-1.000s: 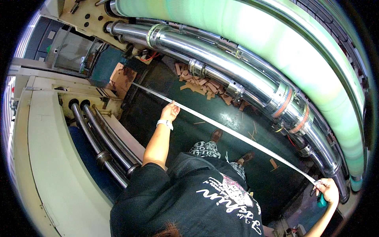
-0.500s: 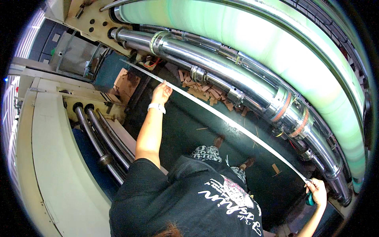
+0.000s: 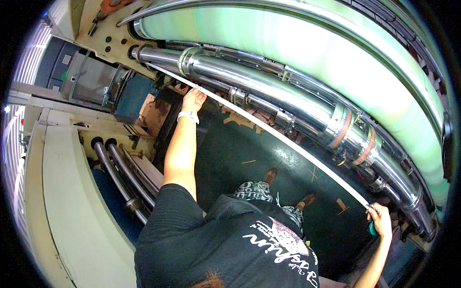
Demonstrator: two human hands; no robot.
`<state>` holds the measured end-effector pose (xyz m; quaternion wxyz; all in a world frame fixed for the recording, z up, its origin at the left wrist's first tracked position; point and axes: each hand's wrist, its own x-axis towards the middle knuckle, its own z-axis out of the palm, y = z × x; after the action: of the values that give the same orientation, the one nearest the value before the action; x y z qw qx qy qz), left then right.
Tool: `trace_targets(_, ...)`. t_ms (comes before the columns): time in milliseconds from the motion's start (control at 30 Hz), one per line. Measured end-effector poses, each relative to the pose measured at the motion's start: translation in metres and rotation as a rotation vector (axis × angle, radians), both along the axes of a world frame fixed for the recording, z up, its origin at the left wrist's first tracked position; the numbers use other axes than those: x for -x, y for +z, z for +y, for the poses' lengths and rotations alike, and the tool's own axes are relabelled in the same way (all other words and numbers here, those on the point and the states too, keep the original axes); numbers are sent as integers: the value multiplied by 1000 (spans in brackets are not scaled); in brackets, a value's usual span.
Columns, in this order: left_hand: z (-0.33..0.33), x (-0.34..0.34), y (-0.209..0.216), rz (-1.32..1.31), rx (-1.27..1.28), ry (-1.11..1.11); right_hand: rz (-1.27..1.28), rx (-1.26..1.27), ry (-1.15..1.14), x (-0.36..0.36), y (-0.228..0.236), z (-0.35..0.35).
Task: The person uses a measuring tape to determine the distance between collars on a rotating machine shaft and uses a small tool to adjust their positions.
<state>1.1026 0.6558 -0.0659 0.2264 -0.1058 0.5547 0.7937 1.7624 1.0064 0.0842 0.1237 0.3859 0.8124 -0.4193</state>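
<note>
A long white tape measure blade [image 3: 288,141] stretches taut across the view, from the left end of the chrome roller [image 3: 261,77] to my right side. My left hand [image 3: 194,100], with a white band on its wrist, pinches the blade some way in from its free end. That end overlaps the roller's left end in view; whether it touches, I cannot tell. At the lower right my right hand [image 3: 380,219] is closed around the teal tape measure case [image 3: 372,228], mostly hidden by the fingers, where the blade comes out.
Above the chrome roller lies a large pale green roll [image 3: 288,36]. Slimmer shafts run below it. Cardboard scraps [image 3: 238,119] litter the dark green floor [image 3: 225,149] under the machine. A cream machine panel [image 3: 72,192] with steel bars [image 3: 117,175] stands at the left.
Both hands have moved up toward the machine, carrying the tape closer to the chrome roller. The blade's free end has risen from beside the floor scraps to the roller's left end.
</note>
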Motion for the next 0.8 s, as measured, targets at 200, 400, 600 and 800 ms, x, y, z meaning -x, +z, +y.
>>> trace_targets(200, 4, 20, -19, -40, -72, 59, 28, -145, 46, 16, -41, 12)
trace_targets(400, 28, 8, -24, -59, -49, 55, 5, -262, 63, 22, -65, 22)
trace_targets(600, 30, 8, -36, -67, -23, 30, -36, -261, 36, 21, -83, 25)
trace_targets(800, 36, 5, -41, -59, -13, 29, -71, -308, 41, 20, -93, 31)
